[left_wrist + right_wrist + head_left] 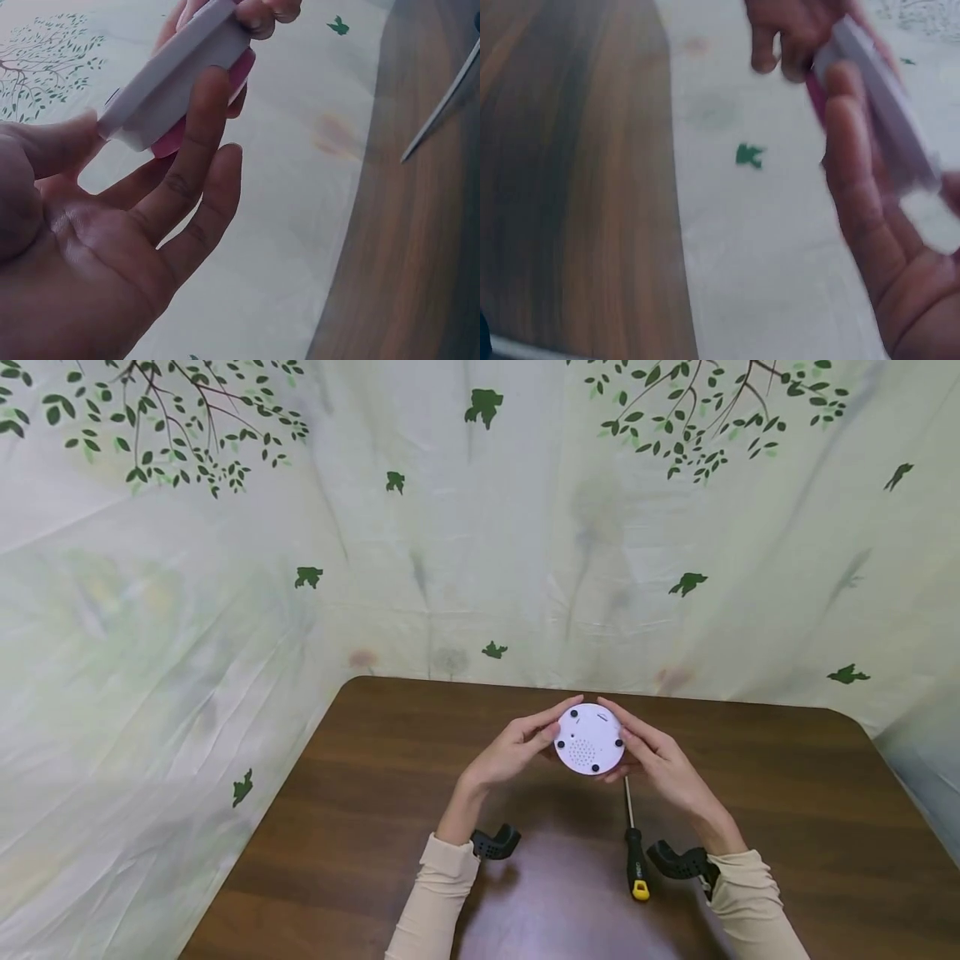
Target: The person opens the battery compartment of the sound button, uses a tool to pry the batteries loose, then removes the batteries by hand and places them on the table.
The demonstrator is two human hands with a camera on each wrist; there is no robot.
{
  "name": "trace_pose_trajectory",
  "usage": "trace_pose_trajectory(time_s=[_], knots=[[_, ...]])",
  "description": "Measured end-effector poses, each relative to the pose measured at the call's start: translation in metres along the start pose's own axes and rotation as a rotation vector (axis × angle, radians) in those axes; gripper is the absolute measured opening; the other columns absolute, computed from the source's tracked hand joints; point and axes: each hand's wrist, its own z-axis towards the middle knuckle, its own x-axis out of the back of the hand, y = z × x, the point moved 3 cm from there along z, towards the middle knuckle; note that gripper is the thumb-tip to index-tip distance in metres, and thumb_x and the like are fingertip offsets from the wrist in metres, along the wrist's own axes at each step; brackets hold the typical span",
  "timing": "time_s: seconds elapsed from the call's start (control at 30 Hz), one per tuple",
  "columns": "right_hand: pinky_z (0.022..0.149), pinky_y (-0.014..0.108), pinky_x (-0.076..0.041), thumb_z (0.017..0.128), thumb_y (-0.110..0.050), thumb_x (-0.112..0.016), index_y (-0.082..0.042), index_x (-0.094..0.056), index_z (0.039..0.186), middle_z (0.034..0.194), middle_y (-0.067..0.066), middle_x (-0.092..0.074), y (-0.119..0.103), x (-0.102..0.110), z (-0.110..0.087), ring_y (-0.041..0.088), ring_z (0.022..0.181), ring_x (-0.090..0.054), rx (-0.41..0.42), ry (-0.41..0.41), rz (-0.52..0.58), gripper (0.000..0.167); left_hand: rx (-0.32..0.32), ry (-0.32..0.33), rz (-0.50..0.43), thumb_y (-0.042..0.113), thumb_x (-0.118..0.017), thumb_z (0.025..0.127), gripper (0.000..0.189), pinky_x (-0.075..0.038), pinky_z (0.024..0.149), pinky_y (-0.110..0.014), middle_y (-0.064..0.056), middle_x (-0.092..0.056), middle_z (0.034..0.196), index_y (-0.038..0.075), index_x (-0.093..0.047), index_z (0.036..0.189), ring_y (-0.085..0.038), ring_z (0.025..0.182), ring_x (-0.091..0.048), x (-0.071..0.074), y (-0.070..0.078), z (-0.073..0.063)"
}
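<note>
Left hand [506, 750] pinches left edge of round white device [588, 735]; right hand [667, 764] grips right edge. Device held up above wooden table [360, 760], face with four black dots toward head camera, pink part behind. Yellow-and-black screwdriver [635, 856] lies on table between forearms, nearer right one.

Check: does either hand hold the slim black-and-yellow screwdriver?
No: the screwdriver lies on the brown wooden table; left hand and right hand hold a round white device.
</note>
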Motion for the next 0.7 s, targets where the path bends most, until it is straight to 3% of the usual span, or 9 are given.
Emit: trace_pose_trajectory(time_s=[0.07,0.17,0.23,0.3,0.47,0.6,0.7], knots=[[0.075,0.041,-0.063,0.114,-0.021,-0.038,-0.014,-0.032,0.163,0.136,-0.005,-0.057,0.0007,0.0001,-0.0003,0.029,0.083,-0.078,-0.051,0.027,0.060,0.050,0.003,-0.013,-0.006,0.009,-0.047,0.110,0.055,-0.058,0.095,-0.051,-0.009,-0.044,0.163,0.017,-0.034,0.163,-0.013,0.117,-0.059,-0.0009,-0.0005,0.0001],[0.079,0.041,-0.063,0.114,-0.025,-0.039,-0.016,-0.029,0.164,0.134,0.000,-0.056,0.0009,-0.0010,-0.0013,0.025,0.090,-0.079,-0.121,0.046,0.150,0.052,-0.003,-0.030,0.016,0.005,-0.055,0.106,0.067,-0.057,0.098,-0.034,-0.008,-0.036,0.166,0.017,-0.026,0.166,-0.013,0.125,-0.056,-0.0023,-0.0010,0.0007],[0.081,0.040,-0.063,0.113,-0.027,-0.040,-0.018,-0.027,0.165,0.132,0.001,-0.059,0.0000,-0.0013,-0.0018,0.025,0.093,-0.079,-0.150,0.035,0.183,0.054,-0.013,-0.036,0.021,0.003,-0.057,0.104,0.072,-0.055,0.096,-0.027,-0.011,-0.035,0.166,0.015,-0.022,0.166,-0.013,0.125,-0.056,-0.0023,-0.0001,0.0009],[0.080,0.041,-0.063,0.113,-0.028,-0.040,-0.019,-0.025,0.166,0.124,0.004,-0.065,-0.0018,-0.0008,-0.0023,0.027,0.093,-0.079,-0.159,-0.004,0.188,0.055,-0.025,-0.039,0.003,0.003,-0.055,0.105,0.071,-0.055,0.094,-0.028,-0.017,-0.038,0.162,0.012,-0.020,0.166,-0.013,0.119,-0.059,-0.0010,0.0003,0.0009],[0.071,0.045,-0.063,0.112,-0.017,-0.044,-0.022,-0.016,0.167,0.104,0.010,-0.076,-0.0051,0.0018,-0.0062,0.029,0.086,-0.078,-0.118,-0.168,0.156,0.062,-0.027,-0.074,-0.101,0.009,-0.036,0.112,0.054,-0.057,0.086,-0.047,-0.028,-0.046,0.146,0.008,-0.023,0.165,-0.016,0.095,-0.068,0.0018,-0.0002,0.0000],[0.065,0.047,-0.062,0.106,0.001,-0.051,-0.022,-0.007,0.168,0.102,0.013,-0.072,-0.0045,-0.0021,-0.0075,0.030,0.079,-0.077,-0.054,-0.302,0.192,0.080,-0.011,-0.113,-0.142,0.013,-0.027,0.114,0.050,-0.055,0.088,-0.038,-0.026,-0.042,0.153,0.005,-0.028,0.162,-0.011,0.112,-0.061,0.0000,-0.0022,0.0005],[0.059,0.046,-0.061,0.103,0.005,-0.054,-0.022,-0.006,0.168,0.097,0.012,-0.069,-0.0034,-0.0057,-0.0064,0.029,0.071,-0.076,-0.027,-0.320,0.219,0.085,0.003,-0.109,-0.180,0.015,-0.025,0.114,0.049,-0.053,0.089,-0.029,-0.023,-0.038,0.160,0.004,-0.030,0.162,-0.009,0.120,-0.054,-0.0018,-0.0036,0.0013]])
